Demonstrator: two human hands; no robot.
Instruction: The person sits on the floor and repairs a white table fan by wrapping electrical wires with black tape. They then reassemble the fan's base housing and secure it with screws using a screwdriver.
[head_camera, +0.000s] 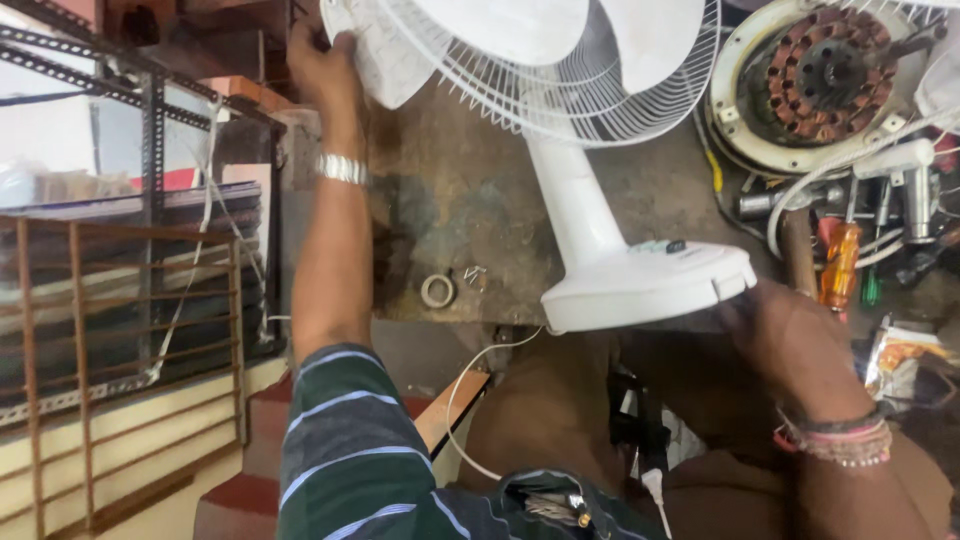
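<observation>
Up at twelve o'clock, a white plastic table fan (560, 130) lies tilted on the worn workbench (450, 220), thin wire grille over smooth blades. Left hand (322, 62) grips the grille rim; right hand (790, 340) clasps its rounded base.

- The left hand (322, 62) grips the wire guard's edge of a white table fan (560, 90).
- The right hand (790, 340) holds the fan's base (645, 285).
- A ring (437, 290) lies on the worn workbench (470, 200).
- A copper-wound motor stator (825, 75) sits near an orange-handled screwdriver (840, 265).
</observation>
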